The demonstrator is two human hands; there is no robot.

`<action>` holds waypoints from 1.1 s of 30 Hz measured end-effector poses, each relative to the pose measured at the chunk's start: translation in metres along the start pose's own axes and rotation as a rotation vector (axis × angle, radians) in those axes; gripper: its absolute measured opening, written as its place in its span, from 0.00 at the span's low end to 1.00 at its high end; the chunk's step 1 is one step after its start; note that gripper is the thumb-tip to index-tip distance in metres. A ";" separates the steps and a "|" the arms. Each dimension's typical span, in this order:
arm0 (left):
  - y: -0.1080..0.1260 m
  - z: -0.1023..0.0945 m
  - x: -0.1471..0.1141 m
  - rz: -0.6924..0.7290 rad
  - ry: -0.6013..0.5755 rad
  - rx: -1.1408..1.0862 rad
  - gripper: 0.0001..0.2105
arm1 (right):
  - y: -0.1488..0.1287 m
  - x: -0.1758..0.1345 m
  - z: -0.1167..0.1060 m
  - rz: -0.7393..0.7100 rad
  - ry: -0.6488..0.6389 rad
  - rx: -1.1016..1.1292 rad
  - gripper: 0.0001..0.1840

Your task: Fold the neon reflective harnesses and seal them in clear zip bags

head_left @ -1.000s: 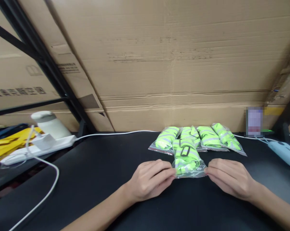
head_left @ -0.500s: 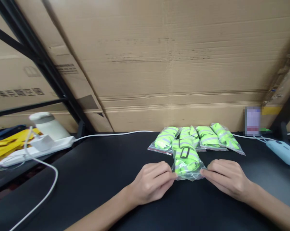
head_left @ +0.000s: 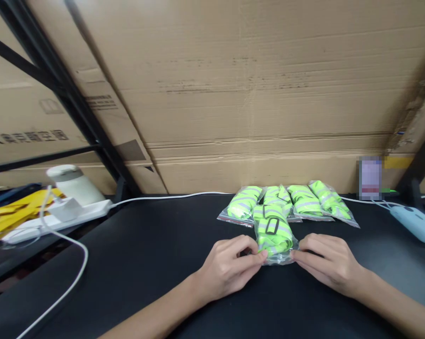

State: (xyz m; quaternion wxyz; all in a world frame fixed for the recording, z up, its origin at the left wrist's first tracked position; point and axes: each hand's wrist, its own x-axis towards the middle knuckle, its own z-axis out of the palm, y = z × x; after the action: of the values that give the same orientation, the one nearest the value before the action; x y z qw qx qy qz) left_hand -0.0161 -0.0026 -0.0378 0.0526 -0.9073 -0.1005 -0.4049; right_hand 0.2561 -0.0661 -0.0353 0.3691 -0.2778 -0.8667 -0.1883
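Observation:
A clear zip bag (head_left: 278, 259) lies on the black table, its near edge toward me. Inside it is a rolled neon-green strap (head_left: 277, 214) with silver reflective stripes and a black buckle (head_left: 272, 226). My left hand (head_left: 233, 263) pinches the bag's near left corner between thumb and fingers. At the near right corner, my right hand (head_left: 330, 263) holds the bag in a pinch too. Just behind lie several similar bagged green straps (head_left: 245, 202) in a row, and the held bag's far end overlaps one of them.
Cardboard (head_left: 212, 117) stands behind the black table (head_left: 156, 245). At left are a white power strip (head_left: 92, 213) with a charger, a white bottle (head_left: 74, 186), yellow straps (head_left: 18, 212) and a loose white cable (head_left: 85, 256). A light-blue device (head_left: 415, 223) lies at right.
My left thumb and fingers have slid right along the bag's near edge, and my right hand has come slightly left, so the two hands are closer together. The view has shifted a little.

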 end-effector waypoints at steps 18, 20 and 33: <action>0.004 0.000 0.005 0.105 0.041 0.052 0.08 | -0.008 0.004 0.004 -0.005 0.019 -0.025 0.06; 0.005 0.001 0.004 0.100 0.042 0.050 0.08 | -0.008 0.004 0.004 0.004 0.015 -0.029 0.05; 0.016 0.008 0.012 0.008 0.057 0.009 0.06 | -0.012 0.006 0.008 0.016 0.029 0.010 0.05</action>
State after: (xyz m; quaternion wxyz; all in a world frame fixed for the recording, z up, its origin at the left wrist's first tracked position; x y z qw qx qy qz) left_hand 0.0006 -0.0151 -0.0345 0.0612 -0.8955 -0.0971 -0.4300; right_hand 0.2407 -0.0692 -0.0380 0.3846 -0.2803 -0.8598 -0.1851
